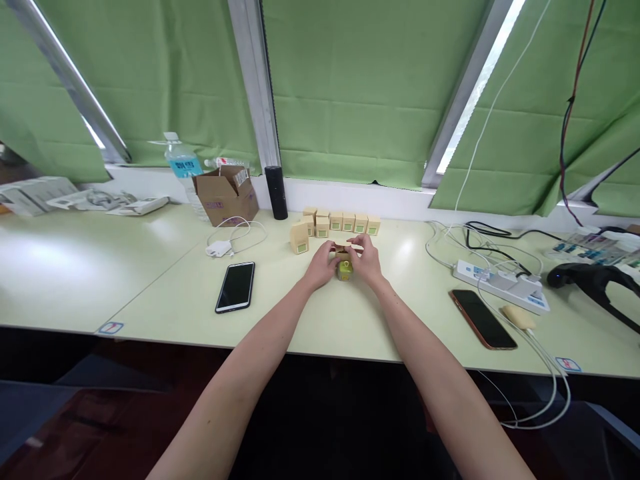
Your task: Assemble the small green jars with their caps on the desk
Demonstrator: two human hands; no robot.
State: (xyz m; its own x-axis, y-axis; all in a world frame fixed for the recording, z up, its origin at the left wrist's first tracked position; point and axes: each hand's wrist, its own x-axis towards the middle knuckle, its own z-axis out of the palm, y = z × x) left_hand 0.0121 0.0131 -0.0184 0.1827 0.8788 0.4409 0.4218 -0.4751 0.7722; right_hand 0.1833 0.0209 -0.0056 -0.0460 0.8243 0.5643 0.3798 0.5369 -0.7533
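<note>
My left hand (321,267) and my right hand (367,260) meet near the middle of the table, with fingers closed on either side of a small tan cardboard box (343,255). The flaps of this box stand up, so its top is unfolded. Right in front of the box, between my hands, is a small yellow-green item (345,271), possibly in clear wrapping; its kind is too small to make out. Just beyond my left hand stands a closed tan box (300,239) with a green label. More such small boxes (349,222) stand in a group behind my hands.
Left of my arms lie a phone (235,287) and a white charger (219,249). A brown carton (226,197), a black cylinder (276,193) and a water bottle (183,163) stand behind. To the right are another phone (483,319), a power strip (501,287) and cables.
</note>
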